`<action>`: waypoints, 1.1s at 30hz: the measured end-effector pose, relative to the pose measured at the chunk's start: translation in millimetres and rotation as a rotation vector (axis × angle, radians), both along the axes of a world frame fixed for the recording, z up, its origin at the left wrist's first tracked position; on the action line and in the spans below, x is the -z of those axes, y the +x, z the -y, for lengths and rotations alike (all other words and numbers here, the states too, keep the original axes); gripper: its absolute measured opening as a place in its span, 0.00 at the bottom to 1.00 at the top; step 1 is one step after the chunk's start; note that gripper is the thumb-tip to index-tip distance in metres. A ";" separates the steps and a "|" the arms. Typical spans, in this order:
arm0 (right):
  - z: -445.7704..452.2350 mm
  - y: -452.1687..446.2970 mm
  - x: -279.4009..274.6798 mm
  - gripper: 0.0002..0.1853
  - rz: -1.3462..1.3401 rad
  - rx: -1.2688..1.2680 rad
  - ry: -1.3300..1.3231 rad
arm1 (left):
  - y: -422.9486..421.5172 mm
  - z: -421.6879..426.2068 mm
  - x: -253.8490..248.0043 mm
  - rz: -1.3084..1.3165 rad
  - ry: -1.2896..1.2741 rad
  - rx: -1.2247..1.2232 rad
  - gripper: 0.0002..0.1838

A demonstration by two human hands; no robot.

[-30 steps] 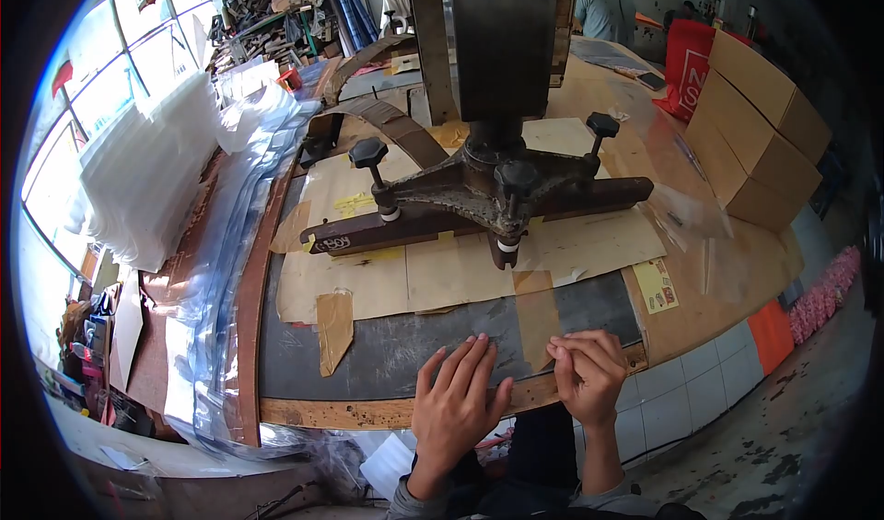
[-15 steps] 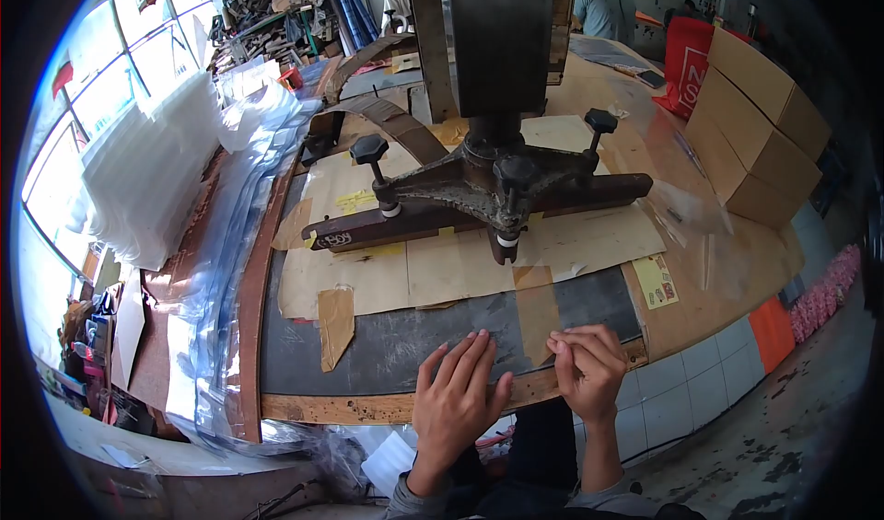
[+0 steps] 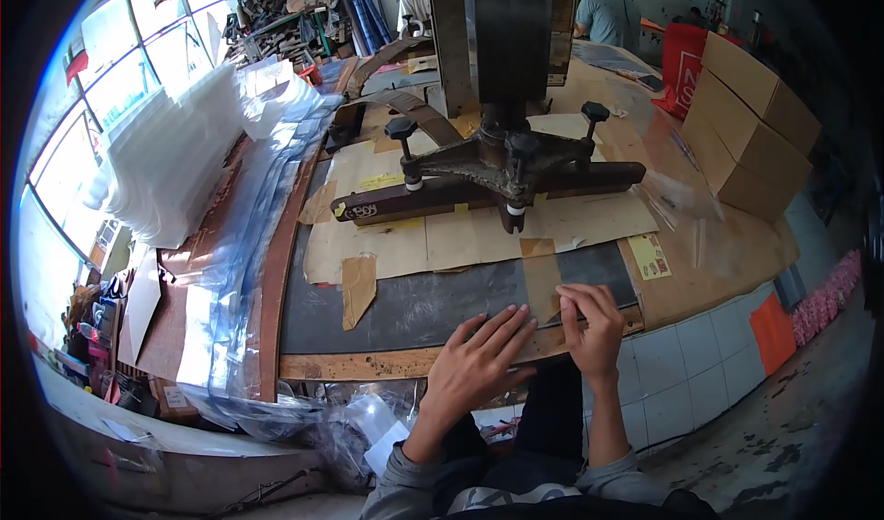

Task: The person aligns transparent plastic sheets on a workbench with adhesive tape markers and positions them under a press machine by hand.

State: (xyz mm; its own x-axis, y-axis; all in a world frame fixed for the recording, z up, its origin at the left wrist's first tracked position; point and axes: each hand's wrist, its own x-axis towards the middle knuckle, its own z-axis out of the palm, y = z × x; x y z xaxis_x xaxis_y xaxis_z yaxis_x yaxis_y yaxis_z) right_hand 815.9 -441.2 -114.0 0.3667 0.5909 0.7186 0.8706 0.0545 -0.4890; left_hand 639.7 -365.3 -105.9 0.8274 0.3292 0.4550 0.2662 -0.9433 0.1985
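Note:
My left hand (image 3: 481, 358) is stretched out flat, palm down, over the wooden front edge (image 3: 359, 364) of the table; its fingertips reach onto the dark grey board (image 3: 433, 313). To its right is my right hand (image 3: 594, 333), with fingers bent together and thumb close to the index finger beside a strip of brown tape (image 3: 540, 276). Anything between those fingertips is too small to make out. Beyond both hands, a dark metal bar (image 3: 488, 197) hangs under a press head (image 3: 511, 166) above taped cream cardboard sheets (image 3: 442, 244).
Clear plastic sheets (image 3: 241, 253) and a stack of white foam sheets (image 3: 170, 156) lie on the left. Cardboard boxes (image 3: 746, 143) and a red bag (image 3: 681, 69) stand at right. A person (image 3: 610, 14) is at the back.
The view has tilted, so the table appears higher in it. My left hand sits closer to the table edge and to my right hand. The right fingers look slightly straighter.

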 end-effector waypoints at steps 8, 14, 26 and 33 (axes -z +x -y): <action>12.0 2.6 -6.4 0.11 -0.274 -0.061 -0.063 | -0.6 -1.3 14.2 0.220 -0.049 0.042 0.15; 34.4 -7.0 -9.8 0.26 -1.141 -0.502 -0.133 | -24.5 16.6 10.9 0.370 -0.479 0.285 0.07; 69.4 -47.0 -6.1 0.31 -1.208 -0.676 -0.236 | -61.0 56.4 23.6 0.666 -0.597 0.180 0.17; 87.9 -48.3 -9.0 0.35 -1.215 -0.776 -0.214 | -51.0 71.2 29.3 0.919 -1.511 0.041 0.25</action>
State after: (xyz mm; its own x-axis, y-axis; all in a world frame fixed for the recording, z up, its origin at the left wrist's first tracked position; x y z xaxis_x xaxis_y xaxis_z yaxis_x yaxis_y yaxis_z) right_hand 767.6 -529.1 -105.1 0.2172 0.9729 0.0787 -0.2907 0.1415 -0.9463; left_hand 588.7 -436.5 -135.2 0.5210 0.8497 0.0812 -0.4387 0.1850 0.8794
